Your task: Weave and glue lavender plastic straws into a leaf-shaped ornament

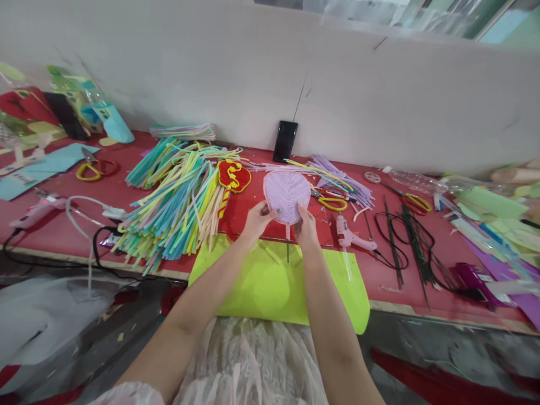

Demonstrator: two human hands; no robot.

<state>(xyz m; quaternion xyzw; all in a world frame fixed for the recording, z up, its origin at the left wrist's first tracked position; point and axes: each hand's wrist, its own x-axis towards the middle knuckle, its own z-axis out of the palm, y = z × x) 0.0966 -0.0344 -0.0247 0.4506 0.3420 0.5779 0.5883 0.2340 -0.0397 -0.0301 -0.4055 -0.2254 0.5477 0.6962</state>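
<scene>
A lilac fan-shaped piece made of pipe cleaners (287, 194) is held up over the table, its dark wire stem pointing down. My left hand (257, 219) grips its lower left edge between thumb and fingers. At the lower right edge, my right hand (306, 226) pinches it near the stem. Beneath my wrists lies a bright yellow-green sheet (270, 287), partly hanging over the table edge. Left of the piece rests a red fan with yellow trim (234, 176). A pink glue gun (352, 236) lies to the right of my right hand.
Bundled pastel pipe cleaners (172, 202) cover the left; lilac ones (343, 177) lie behind right. A phone (286, 140) leans on the wall. Scissors (331, 201) lie near the piece. Green wires (415, 247) and a black cable (403, 230) spread rightward on the red table (379, 292).
</scene>
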